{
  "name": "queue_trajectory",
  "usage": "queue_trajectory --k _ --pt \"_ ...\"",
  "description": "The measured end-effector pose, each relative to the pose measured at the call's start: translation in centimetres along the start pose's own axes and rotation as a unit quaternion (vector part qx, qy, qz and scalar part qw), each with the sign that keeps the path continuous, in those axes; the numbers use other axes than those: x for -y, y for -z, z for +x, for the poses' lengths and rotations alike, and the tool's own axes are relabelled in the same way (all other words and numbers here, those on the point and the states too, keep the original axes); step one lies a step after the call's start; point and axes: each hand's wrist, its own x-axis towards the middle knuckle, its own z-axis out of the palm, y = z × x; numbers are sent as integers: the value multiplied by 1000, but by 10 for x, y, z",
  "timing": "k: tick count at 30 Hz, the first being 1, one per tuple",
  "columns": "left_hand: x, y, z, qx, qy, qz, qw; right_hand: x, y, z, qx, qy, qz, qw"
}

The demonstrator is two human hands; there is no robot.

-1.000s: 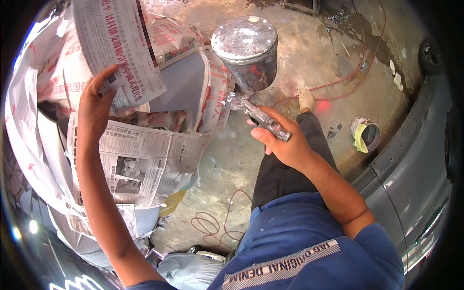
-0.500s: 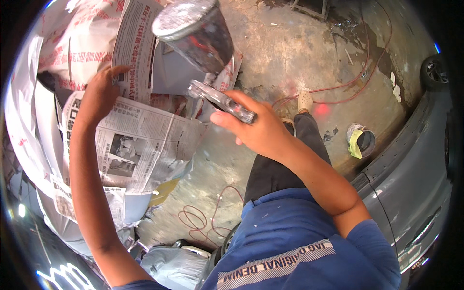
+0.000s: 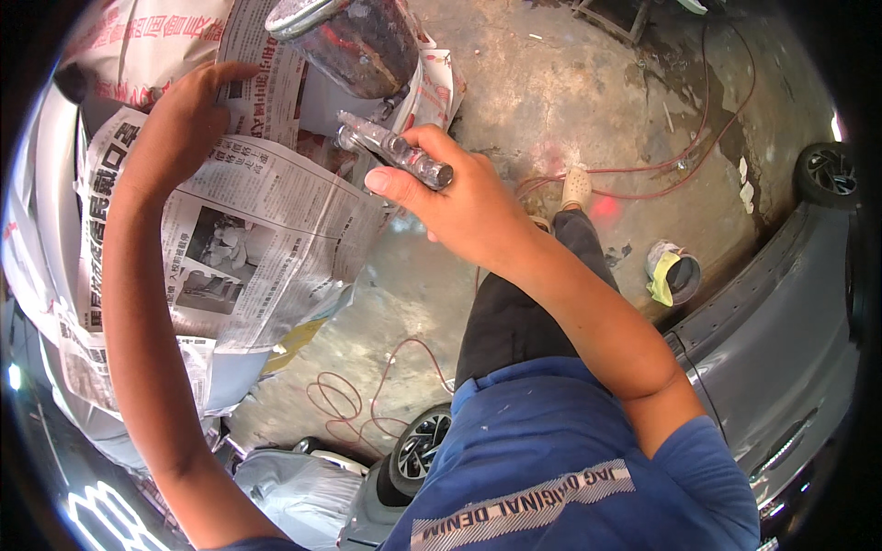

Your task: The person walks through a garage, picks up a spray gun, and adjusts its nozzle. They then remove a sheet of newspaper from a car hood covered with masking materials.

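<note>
A paint spray gun (image 3: 397, 152) is gripped in my right hand (image 3: 464, 197), its stained paint cup (image 3: 367, 50) upright but tilted above the gun body. My left hand (image 3: 188, 119) reaches to the masking newspaper (image 3: 276, 241) on the car at the left. One finger stretches out over the upper newspaper strip; the other fingers are partly hidden. Between the papers, behind the cup and gun, shows a patch of pale grey body panel (image 3: 326, 115).
White masking sheet with red print (image 3: 152, 41) covers the car's upper part. A dark grey car (image 3: 772, 312) stands at the right. Near it is a small bucket (image 3: 681, 278) with a yellow-green cloth (image 3: 661, 277). A red hose (image 3: 643, 171) lies on the concrete floor (image 3: 514, 101).
My right hand and the spray gun have moved up and slightly left. The left hand has also shifted up and left over the newspaper.
</note>
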Motion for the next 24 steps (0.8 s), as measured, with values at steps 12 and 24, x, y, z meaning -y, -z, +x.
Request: queue_trajectory --k 12,24 --pt "13 -5 2 8 -8 10 1000 -7 -16 5 -23 49 -15 998" --pt "14 -8 3 10 -8 34 999 -2 -12 5 1 25 -22 999"
